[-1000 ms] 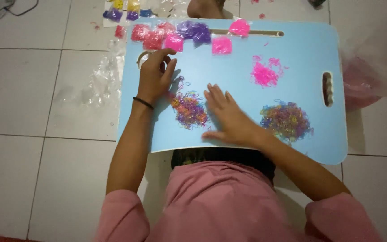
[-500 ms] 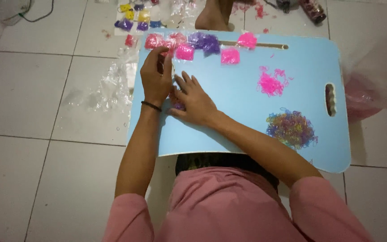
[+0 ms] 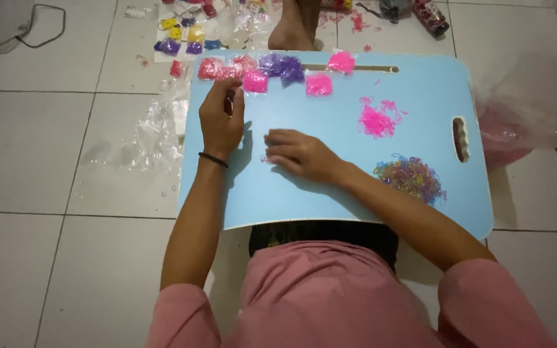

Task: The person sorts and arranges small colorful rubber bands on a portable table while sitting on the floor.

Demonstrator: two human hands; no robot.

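Observation:
A light blue lap table (image 3: 330, 122) lies over my legs. My left hand (image 3: 220, 122), with a black band on its wrist, is curled at the table's left side, and a small reddish clump of rubber bands shows between its fingers. My right hand (image 3: 298, 154) rests flat on the table's middle, its fingertips touching a few loose bands (image 3: 265, 158). A loose pink pile of bands (image 3: 376, 120) and a mixed-colour pile (image 3: 410, 177) lie to the right. Small filled packets, pink (image 3: 256, 82), purple (image 3: 282, 66) and red (image 3: 211, 67), line the far edge.
More small colour packets (image 3: 182, 35) and clear plastic wrappers (image 3: 156, 129) lie on the white tiled floor to the left. Another person's foot (image 3: 288, 29) stands beyond the table. A large clear plastic bag (image 3: 530, 96) lies at the right, and a cable (image 3: 33, 26) at the far left.
The mixed pile that lay between my hands is gone from the table. My left hand has closed and lifted slightly; my right hand slid back toward the middle.

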